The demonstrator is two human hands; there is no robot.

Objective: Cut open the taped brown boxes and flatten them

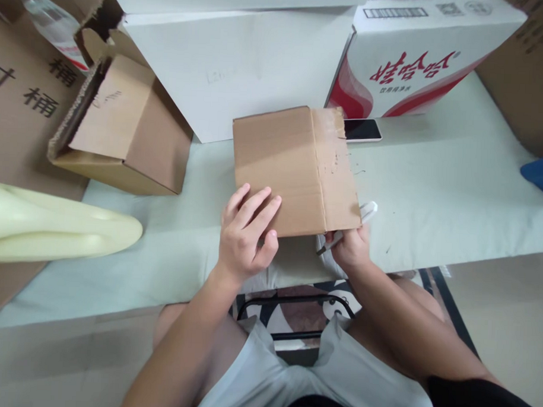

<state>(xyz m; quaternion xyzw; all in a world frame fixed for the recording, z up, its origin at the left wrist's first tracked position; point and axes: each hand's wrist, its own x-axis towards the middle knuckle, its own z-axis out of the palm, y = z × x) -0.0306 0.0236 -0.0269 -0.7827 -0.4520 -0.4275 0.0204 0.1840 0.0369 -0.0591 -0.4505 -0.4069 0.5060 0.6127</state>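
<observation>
A brown cardboard box [282, 162] sits on the pale green cloth in front of me, with a seam along its right part and a torn, scuffed far right corner. My left hand [246, 235] lies on its near left part, fingers spread over the cardboard and thumb by the near edge. At the near right corner, my right hand [350, 248] is closed around a slim white-and-grey tool [369, 211]. The tool's white end sticks out to the right and its narrow grey end points left. The box hides part of this hand, and the tool's kind is unclear.
Large white boxes [258, 66] and a red-and-white printed carton [419, 66] stand behind. A phone [364, 130] lies near the carton. To the left are an open brown carton [123, 121], a clear bottle [59, 30] and a pale yellow object [66, 226].
</observation>
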